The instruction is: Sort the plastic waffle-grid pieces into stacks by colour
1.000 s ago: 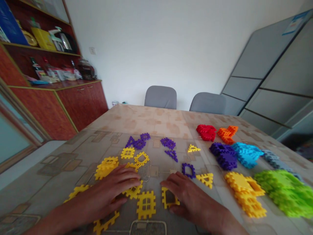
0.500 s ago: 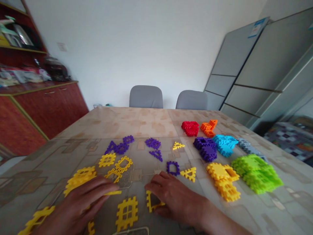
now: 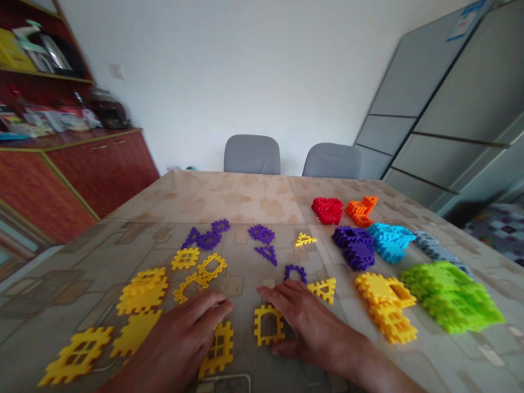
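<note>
My left hand (image 3: pixel 186 333) is closed, fingers pressed together, above a yellow window tile (image 3: pixel 224 349) that it partly covers. A sliver of yellow shows at its fingertips; the rest of what it grips is hidden. My right hand (image 3: pixel 301 316) is spread around a yellow arch-opening tile (image 3: pixel 257 327) lying flat, thumb by its lower right corner and fingers past its top edge. Left of my left hand lie a solid yellow tile (image 3: pixel 137 332) and another window tile (image 3: pixel 79 352). Beyond are a yellow frame tile (image 3: pixel 203 273) and a partly covered purple square frame (image 3: pixel 302 270).
Stacks of yellow (image 3: pixel 374 289), lime green (image 3: pixel 454 303), purple (image 3: pixel 356 254), blue (image 3: pixel 393 237), red (image 3: pixel 328 210), orange (image 3: pixel 360 213) and grey tiles (image 3: pixel 436 248) stand at right. Loose purple tiles (image 3: pixel 208 240) and yellow triangles (image 3: pixel 324 289) lie farther back. Two grey chairs (image 3: pixel 251 155) stand behind the table.
My left hand has moved right, over the window tile; the yellow tile edge it held is mostly hidden now. My right hand has spread, and the arch tile shows more fully. The view has shifted.
</note>
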`<state>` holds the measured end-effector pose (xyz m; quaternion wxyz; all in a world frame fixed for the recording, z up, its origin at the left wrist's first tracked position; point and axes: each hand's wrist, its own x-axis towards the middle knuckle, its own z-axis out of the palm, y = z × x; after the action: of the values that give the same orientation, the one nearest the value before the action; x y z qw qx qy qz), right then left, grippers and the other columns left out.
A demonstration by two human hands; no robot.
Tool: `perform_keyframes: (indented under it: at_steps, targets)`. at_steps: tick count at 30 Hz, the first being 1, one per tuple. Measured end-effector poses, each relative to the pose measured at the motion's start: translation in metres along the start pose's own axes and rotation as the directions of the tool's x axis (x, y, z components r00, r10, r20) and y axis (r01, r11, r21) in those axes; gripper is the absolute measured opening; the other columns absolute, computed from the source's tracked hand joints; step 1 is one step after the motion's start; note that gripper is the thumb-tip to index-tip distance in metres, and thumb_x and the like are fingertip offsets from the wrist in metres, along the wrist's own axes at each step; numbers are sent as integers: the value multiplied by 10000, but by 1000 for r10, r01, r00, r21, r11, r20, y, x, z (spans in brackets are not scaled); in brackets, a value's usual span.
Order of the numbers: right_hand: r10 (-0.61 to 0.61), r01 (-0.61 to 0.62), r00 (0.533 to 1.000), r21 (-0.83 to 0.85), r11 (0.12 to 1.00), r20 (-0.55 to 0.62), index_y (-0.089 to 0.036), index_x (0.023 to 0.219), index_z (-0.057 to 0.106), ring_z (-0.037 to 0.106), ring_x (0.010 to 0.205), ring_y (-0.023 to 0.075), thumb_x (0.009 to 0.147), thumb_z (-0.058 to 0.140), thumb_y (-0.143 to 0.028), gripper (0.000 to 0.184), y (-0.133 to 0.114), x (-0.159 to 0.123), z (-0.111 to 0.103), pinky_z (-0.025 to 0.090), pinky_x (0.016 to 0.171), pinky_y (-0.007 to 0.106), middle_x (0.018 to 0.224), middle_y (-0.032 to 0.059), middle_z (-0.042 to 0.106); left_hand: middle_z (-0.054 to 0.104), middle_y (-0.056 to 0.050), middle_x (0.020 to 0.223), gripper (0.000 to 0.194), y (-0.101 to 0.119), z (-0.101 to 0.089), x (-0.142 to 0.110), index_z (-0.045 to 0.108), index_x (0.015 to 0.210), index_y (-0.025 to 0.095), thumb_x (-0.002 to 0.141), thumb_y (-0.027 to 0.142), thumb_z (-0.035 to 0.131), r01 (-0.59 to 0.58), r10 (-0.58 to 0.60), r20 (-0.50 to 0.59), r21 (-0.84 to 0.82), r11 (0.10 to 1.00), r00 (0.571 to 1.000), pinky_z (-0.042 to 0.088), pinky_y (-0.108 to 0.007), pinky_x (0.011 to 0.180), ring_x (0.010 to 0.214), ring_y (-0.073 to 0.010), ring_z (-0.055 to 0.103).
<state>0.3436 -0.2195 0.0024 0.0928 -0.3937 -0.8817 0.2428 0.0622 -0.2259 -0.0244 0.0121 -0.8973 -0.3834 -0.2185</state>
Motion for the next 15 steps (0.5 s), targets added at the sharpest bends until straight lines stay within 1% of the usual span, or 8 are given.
perform_keyframes:
  at_steps: [2, 4, 6, 8, 10, 12, 15]
  targets:
    - [-14, 14, 1000, -3, 1000, -2, -202, 1489, 402, 502, 1222, 261, 761, 822, -327, 849, -2, 0, 3, 355, 1089, 370, 1334, 112, 583, 734, -19, 1106, 401, 1, 3, -4, 649, 1165, 306, 815, 167, 510, 13, -13, 19, -8, 1000, 1000, 584, -214, 833, 946, -200, 717]
    - [-18, 18, 1000, 3, 1000, -15, -207, 1471, 425, 505, 1214, 248, 783, 804, -298, 791, -4, 1, 5, 345, 1093, 354, 1317, 99, 593, 731, -27, 1156, 346, 2, 5, -8, 648, 1197, 314, 855, 300, 598, 41, -39, 47, -40, 998, 998, 591, -237, 859, 980, -222, 720]
    - [-16, 16, 1000, 4, 1000, -26, -215, 1459, 439, 511, 1200, 239, 796, 793, -279, 754, -5, 2, 7, 352, 1082, 347, 1294, 87, 605, 720, -34, 1205, 408, 4, 3, -11, 640, 1234, 322, 846, 445, 672, 76, -69, 85, -87, 993, 994, 595, -267, 879, 1010, -244, 718]
    - [-19, 19, 999, 1, 1000, -31, -221, 1454, 442, 514, 1194, 236, 801, 789, -282, 743, -5, 2, 7, 363, 1069, 349, 1290, 84, 608, 703, -35, 1251, 484, 6, -2, -12, 634, 1260, 334, 819, 519, 709, 108, -91, 125, -135, 985, 988, 590, -293, 905, 1043, -255, 711]
    - [-33, 33, 999, -5, 999, -26, -221, 1449, 447, 517, 1190, 239, 801, 791, -287, 736, -5, 1, 3, 376, 1057, 358, 1297, 89, 606, 681, -23, 1295, 469, 5, -10, -11, 631, 1271, 352, 835, 509, 703, 149, -123, 158, -165, 975, 980, 574, -310, 937, 1089, -253, 694]
    - [-44, 44, 999, -5, 999, -24, -216, 1438, 458, 517, 1189, 245, 804, 789, -291, 719, -4, -1, -2, 387, 1047, 370, 1304, 93, 603, 654, -3, 1339, 423, 1, -19, -9, 616, 1293, 370, 882, 458, 663, 203, -172, 182, -170, 964, 968, 540, -331, 992, 1162, -247, 656]
    - [-27, 26, 998, -9, 1000, -54, -202, 1406, 491, 513, 1194, 252, 853, 734, -258, 607, -4, -3, -9, 402, 1034, 385, 1309, 102, 600, 623, 14, 1380, 439, -7, -28, -8, 575, 1344, 389, 909, 394, 634, 246, -203, 234, -171, 954, 951, 486, -376, 1063, 1255, -252, 589]
